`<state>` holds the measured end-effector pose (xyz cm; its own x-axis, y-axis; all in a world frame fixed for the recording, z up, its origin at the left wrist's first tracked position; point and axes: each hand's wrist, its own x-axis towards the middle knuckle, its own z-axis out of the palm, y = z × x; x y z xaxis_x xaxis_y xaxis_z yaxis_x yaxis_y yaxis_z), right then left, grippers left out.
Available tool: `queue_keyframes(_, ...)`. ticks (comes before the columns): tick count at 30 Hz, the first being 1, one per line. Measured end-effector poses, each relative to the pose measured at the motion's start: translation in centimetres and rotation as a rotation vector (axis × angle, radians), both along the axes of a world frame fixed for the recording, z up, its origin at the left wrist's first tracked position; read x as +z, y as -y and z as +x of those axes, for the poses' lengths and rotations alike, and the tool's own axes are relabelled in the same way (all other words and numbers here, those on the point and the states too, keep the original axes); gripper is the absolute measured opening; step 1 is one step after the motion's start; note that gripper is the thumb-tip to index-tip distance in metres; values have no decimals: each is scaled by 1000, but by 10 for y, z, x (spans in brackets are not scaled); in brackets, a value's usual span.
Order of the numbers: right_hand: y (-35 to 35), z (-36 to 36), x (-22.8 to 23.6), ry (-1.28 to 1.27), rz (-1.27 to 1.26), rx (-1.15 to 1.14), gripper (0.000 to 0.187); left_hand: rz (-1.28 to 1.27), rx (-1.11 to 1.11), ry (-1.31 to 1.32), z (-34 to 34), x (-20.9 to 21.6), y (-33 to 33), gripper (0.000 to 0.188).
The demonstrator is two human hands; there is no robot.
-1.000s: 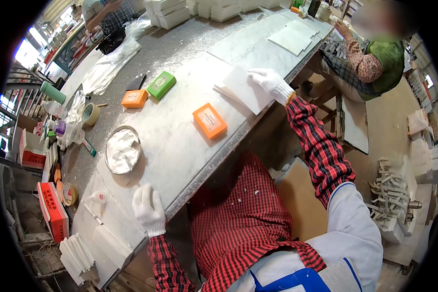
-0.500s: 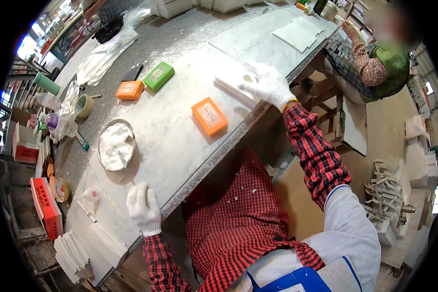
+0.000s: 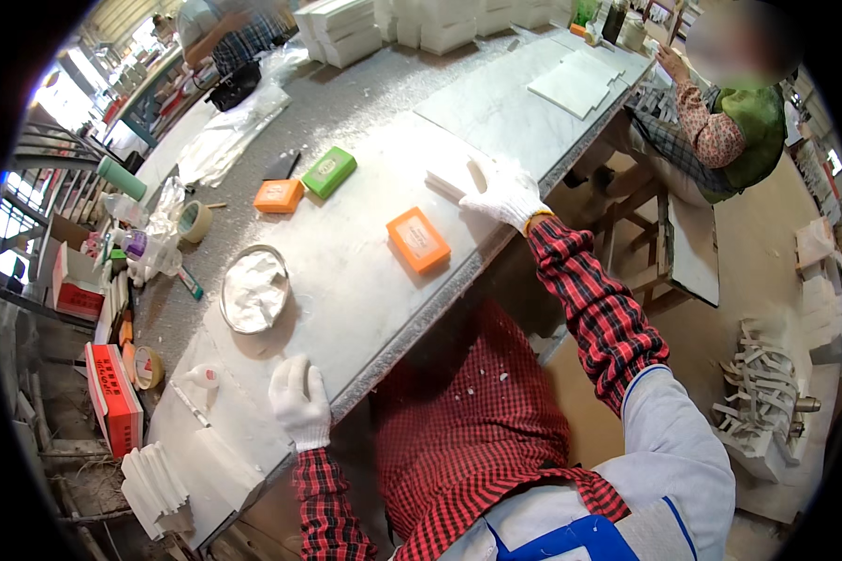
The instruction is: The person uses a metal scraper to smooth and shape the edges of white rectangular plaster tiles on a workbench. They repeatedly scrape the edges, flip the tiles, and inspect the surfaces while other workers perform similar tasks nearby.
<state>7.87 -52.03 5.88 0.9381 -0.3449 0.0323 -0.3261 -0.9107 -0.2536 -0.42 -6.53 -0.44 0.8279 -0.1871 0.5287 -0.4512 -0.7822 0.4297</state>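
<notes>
My right hand (image 3: 505,196), in a white knitted glove, is closed around the near end of a short stack of thin white stone strips (image 3: 449,181) by the table's front edge. The stack's far end sticks out past the fingers. My left hand (image 3: 299,404), gloved the same way, rests with fingers laid on the tabletop (image 3: 346,309) at its front edge, holding nothing. Between the hands lies an orange box (image 3: 418,240). A round metal bowl (image 3: 254,290) with white, crumpled-looking contents stands beyond my left hand.
Farther back lie a green box (image 3: 329,172), another orange box (image 3: 279,196) and a dark flat blade (image 3: 282,165). Tape rolls, bottles and a red box (image 3: 114,397) crowd the left side. White slabs (image 3: 575,84) lie far right, near a seated co-worker (image 3: 739,140).
My right hand has shifted left and nearer, and its fingers have closed on the white strips. My left hand stays on the table. The whole view has shifted slightly.
</notes>
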Motion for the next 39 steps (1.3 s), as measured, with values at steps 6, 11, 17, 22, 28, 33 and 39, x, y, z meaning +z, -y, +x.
queue_keyframes(6, -15, 30, 17, 6, 163, -138, 70, -35, 14, 42, 7, -4, 9, 20)
queue_keyframes(11, -25, 33, 15, 107, 168, -54, 70, -40, 0, 48, 1, 10, 0, 17)
queue_keyframes(17, 3, -8, -17, 225, 99, -6, 80, -65, 8, 89, 0, -1, -6, 15)
queue_keyframes(22, 51, -57, -51, 254, 172, -18, 84, -97, -28, 101, 3, 0, -3, 14)
queue_keyframes(28, 19, -82, -31, 304, 161, -55, 61, -92, -43, 123, 2, -1, -10, 11)
queue_keyframes(33, 2, -100, -35, 622, 190, -99, 62, -111, -66, 156, 6, -5, -3, 21)
queue_keyframes(39, -126, -187, -72, 603, 1007, -67, 38, -973, -93, -275, -48, 10, 35, 31)
